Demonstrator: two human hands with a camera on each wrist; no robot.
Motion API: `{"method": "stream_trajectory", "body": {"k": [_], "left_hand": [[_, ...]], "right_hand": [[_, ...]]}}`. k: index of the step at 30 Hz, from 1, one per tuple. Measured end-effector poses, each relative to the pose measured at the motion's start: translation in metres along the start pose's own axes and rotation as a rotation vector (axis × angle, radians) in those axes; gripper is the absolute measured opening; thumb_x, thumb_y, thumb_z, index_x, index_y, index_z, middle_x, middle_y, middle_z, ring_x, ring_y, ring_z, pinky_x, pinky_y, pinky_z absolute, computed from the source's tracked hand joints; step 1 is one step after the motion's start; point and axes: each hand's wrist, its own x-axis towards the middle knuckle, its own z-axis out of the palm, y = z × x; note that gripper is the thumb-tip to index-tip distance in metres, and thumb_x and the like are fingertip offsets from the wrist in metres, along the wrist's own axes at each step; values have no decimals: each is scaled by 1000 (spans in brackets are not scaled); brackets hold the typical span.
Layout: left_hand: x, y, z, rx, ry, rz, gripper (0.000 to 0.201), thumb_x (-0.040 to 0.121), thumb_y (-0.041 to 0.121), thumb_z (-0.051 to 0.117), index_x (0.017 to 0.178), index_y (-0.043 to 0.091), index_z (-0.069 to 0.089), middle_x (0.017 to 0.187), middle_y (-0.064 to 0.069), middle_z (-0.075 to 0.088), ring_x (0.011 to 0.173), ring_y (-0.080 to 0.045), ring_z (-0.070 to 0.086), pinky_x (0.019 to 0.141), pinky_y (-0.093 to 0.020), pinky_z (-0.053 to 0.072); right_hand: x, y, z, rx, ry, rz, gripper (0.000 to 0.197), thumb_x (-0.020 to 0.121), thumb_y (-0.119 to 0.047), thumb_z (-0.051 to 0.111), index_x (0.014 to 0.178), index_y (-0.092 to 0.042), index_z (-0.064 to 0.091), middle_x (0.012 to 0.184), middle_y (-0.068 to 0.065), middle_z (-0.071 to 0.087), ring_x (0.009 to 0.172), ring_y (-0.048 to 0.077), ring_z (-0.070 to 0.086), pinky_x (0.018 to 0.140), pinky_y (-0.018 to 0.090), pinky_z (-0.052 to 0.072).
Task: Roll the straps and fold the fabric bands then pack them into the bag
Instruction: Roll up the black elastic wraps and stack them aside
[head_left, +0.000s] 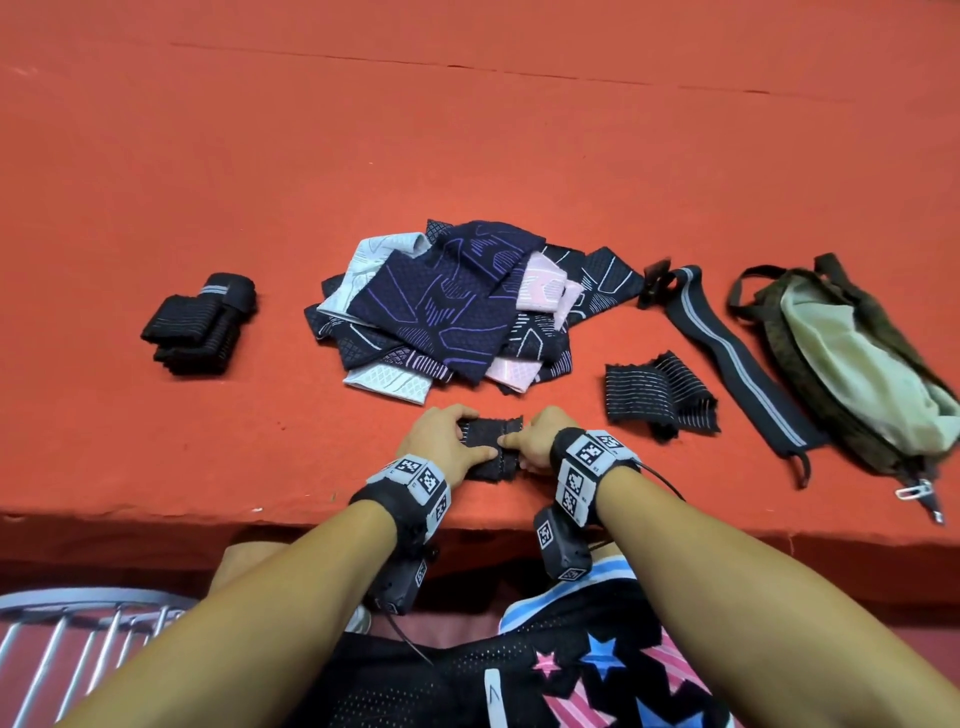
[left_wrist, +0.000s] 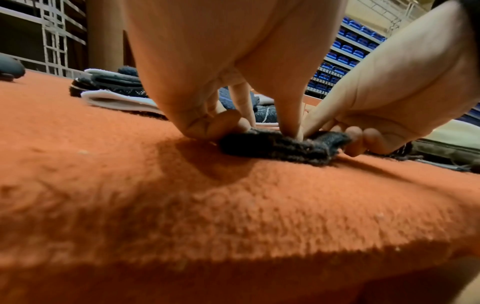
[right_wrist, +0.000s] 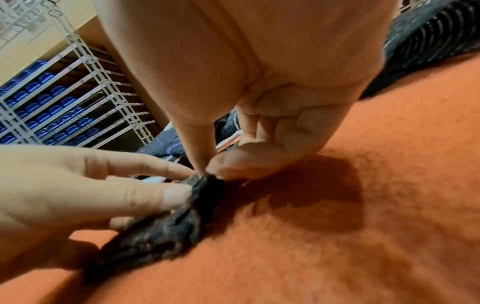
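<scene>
Right now my left hand (head_left: 448, 446) and right hand (head_left: 531, 442) both pinch the dark strap (head_left: 491, 451) at the tabletop's (head_left: 467, 156) near edge, so I'd roll it tight, edges aligned, before the bag (head_left: 852, 374) far right.

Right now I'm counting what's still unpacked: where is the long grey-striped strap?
In the head view, the long grey-striped strap lies unrolled on the right of the orange table, between the olive bag and a black striped band.

Orange felt tabletop (head_left: 467, 130), metal shelving (right_wrist: 85, 98) stocked with blue bins (left_wrist: 348, 48)
</scene>
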Motion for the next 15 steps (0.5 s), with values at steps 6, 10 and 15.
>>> {"method": "stream_trajectory", "body": {"k": [6, 10, 15], "left_hand": [[1, 1, -1, -10, -10, -7, 54, 70, 44, 85, 117, 35, 62, 92, 2, 58, 79, -13, 56, 67, -27, 38], [2, -1, -4, -79, -3, -17, 47, 72, 27, 84, 116, 29, 67, 87, 4, 63, 79, -13, 59, 70, -25, 43], [6, -3, -10, -255, -15, -146, 40, 76, 11, 76, 114, 23, 70, 88, 1, 72, 77, -15, 65, 78, -30, 55]], "right_hand": [[-5, -4, 9, 90, 39, -149, 25, 78, -18, 77, 75, -18, 52, 57, 5, 68, 47, 17, 61, 54, 28, 52], [-4, -9, 18, 289, -22, -137, 23, 94, -19, 66, 76, -12, 54, 59, 11, 67, 49, 19, 64, 52, 30, 55], [-1, -7, 17, 194, -12, -128, 23, 87, -11, 72, 74, -15, 54, 60, 8, 66, 46, 12, 62, 50, 27, 52]]}}
